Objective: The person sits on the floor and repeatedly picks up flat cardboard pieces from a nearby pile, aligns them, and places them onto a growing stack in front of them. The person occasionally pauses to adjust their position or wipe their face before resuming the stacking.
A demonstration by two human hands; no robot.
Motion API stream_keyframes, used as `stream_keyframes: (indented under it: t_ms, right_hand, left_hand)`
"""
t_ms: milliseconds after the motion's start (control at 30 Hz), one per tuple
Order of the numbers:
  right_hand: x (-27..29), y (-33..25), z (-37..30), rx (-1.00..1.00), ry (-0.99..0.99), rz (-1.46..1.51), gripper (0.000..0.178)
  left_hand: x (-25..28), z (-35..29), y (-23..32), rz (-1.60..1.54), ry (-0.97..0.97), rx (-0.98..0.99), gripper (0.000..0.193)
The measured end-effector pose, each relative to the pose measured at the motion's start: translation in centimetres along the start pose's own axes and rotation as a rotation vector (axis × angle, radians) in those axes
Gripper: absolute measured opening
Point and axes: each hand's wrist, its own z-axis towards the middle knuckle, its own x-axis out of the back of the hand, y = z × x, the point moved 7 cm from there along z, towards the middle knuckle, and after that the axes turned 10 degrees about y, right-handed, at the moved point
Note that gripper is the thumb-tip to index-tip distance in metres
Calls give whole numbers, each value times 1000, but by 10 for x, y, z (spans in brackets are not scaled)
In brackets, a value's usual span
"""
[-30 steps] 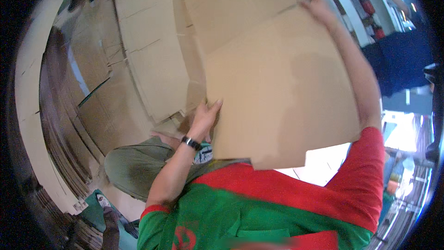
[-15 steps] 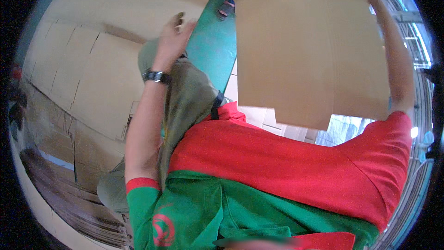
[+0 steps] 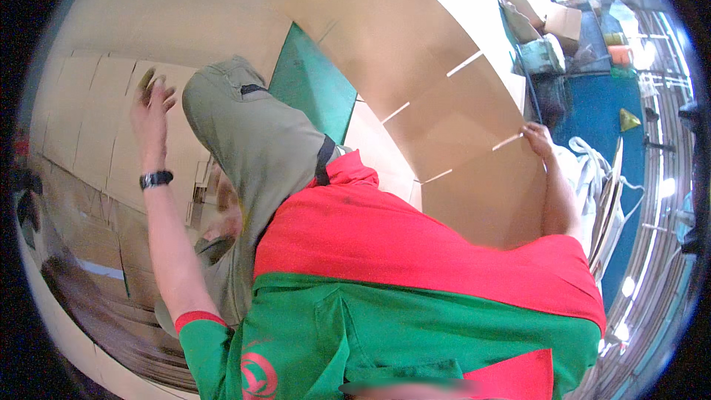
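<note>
My right hand (image 3: 538, 139) is closed on the right edge of a large brown slotted cardboard sheet (image 3: 452, 130). The sheet stretches from beside my right side to the far middle, showing several white slits. My left hand (image 3: 153, 100), with a dark watch at the wrist, is raised at the left with its fingers apart and nothing visible in them. Below and behind it lie flat cardboard sheets (image 3: 67, 111) with cut lines.
A green surface (image 3: 315, 78) shows between my knee and the held sheet. At the far right, small cardboard boxes (image 3: 564, 24) and an orange roll (image 3: 621, 55) stand near a blue surface (image 3: 600, 111). Stacked cardboard edges (image 3: 148, 341) lie at the lower left.
The held sheet has swung down and spread across the front, uncovering the clutter at the right. My right hand has come lower and nearer; my left hand has moved left and somewhat down.
</note>
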Motion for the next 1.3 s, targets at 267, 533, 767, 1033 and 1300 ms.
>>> stream_keyframes:
  t_ms: [267, 533, 767, 1033, 1300]
  right_hand:
    - [-52, 161, -151, -529, 64, 356, 23]
    - [-89, 225, -226, -716, 78, 449, 26]
    - [-220, 83, -99, -133, -342, 159, 29]
    - [-307, -330, 53, 997, -394, 342, 33]
    - [-273, -727, -198, 1410, -218, 435, 43]
  left_hand:
    - [135, -31, -117, 39, 196, 265, 52]
    - [242, -98, -193, 123, 482, 499, 51]
    - [257, -123, -58, 717, 564, 127, 39]
    - [401, -357, 45, 1121, 1383, 84, 47]
    - [468, -501, -67, -65, 1943, 163, 66]
